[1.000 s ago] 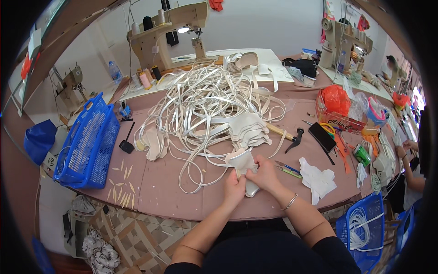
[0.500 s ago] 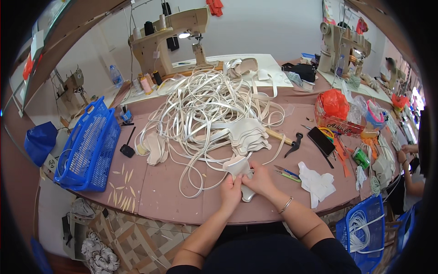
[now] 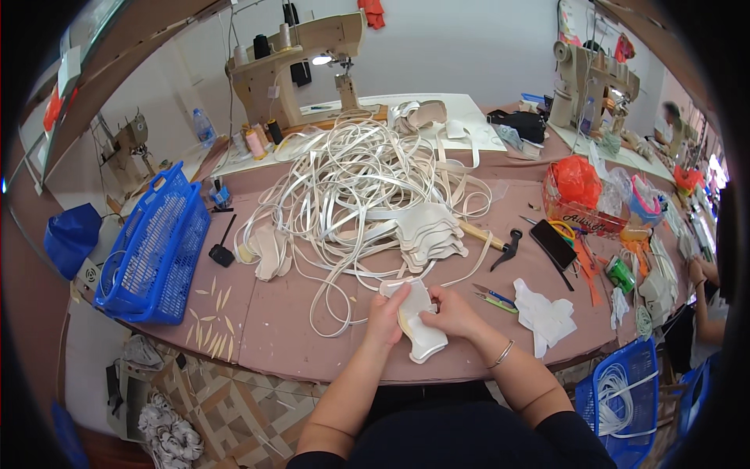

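Observation:
A white, leather-like cut piece with a curved outline and a beige edge is held above the front of the table, tilted with its broad face up. My left hand grips its left side, the thumb on top and the fingers under it. On the other side, my right hand closes on its edge with thumb and fingers. Just beyond my hands lies a stack of similar pale pieces, next to a large tangle of white strips. Another small group of beige pieces rests at the tangle's left.
A hammer, thread snips, a phone and white scraps lie to the right. A blue basket stands at left, near thin slivers. Behind is a sewing machine; another person's arm shows far right.
The white piece has been turned and opened out, so its broad face now shows between my hands. My left hand has shifted slightly left and up along it.

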`<state>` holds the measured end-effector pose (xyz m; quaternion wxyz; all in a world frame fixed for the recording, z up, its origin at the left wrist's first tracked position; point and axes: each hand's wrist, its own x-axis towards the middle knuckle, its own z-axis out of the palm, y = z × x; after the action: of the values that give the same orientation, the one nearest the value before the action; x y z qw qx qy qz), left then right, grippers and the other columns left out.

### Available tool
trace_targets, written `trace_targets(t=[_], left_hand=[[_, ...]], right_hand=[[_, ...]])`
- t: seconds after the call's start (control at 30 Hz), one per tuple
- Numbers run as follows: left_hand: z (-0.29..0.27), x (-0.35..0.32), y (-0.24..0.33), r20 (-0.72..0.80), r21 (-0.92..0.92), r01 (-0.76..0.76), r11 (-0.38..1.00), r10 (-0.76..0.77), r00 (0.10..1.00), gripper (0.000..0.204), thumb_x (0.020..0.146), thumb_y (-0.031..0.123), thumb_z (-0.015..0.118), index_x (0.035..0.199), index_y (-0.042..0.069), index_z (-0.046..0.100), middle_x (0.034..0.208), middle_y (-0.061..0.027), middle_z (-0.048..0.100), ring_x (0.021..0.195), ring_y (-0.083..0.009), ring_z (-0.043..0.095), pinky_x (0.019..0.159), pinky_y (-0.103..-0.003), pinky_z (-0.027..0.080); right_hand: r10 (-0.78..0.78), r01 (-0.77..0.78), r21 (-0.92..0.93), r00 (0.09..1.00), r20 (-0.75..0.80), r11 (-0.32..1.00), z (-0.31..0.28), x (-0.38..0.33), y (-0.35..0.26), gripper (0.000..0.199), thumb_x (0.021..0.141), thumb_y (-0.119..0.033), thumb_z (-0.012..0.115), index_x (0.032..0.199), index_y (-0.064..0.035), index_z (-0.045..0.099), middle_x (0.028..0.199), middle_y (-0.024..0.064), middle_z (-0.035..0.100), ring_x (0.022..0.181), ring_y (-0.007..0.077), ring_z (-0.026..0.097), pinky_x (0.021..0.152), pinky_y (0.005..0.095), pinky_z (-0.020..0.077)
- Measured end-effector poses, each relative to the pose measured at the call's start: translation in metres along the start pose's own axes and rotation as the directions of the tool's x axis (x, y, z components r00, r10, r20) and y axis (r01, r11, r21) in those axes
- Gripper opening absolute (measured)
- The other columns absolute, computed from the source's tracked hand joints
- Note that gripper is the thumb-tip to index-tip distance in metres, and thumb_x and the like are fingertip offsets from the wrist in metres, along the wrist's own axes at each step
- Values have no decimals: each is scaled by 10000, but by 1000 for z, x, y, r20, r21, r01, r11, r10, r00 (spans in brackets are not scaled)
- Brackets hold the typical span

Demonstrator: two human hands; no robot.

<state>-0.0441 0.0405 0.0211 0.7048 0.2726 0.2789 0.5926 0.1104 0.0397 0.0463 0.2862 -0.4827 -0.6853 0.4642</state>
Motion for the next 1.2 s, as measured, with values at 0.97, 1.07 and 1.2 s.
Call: trace_targets(t=[0.97,1.07,1.2], left_hand=[[28,-20,-4,254,640,-333,692,218,942,550,770,-32,623,1257,22,373,1136,-112,500,1029,-165,515,834,-282,468],[30,-15,-11,160,533,-220,817,158,974,479,765,-13,639,1195,0,429,1068,-86,544,981,-136,532,815,-275,474],[5,-3,-5,100,-34,180,983,-176,979,321,858,52,488,1173,14,444,1088,-80,554,1015,-175,547,852,-320,463]], right_hand=[[15,135,277,877,-480,951,-19,-9,-14,222,754,-190,695,861,-2,644,741,30,644,663,79,573,590,225,452],[29,206,409,867,-498,889,-10,-6,-15,228,801,-203,655,894,5,648,772,39,648,647,59,546,574,223,445],[44,216,468,874,-484,857,-14,-5,-14,215,832,-193,616,899,9,648,762,36,648,659,59,548,585,230,450]])
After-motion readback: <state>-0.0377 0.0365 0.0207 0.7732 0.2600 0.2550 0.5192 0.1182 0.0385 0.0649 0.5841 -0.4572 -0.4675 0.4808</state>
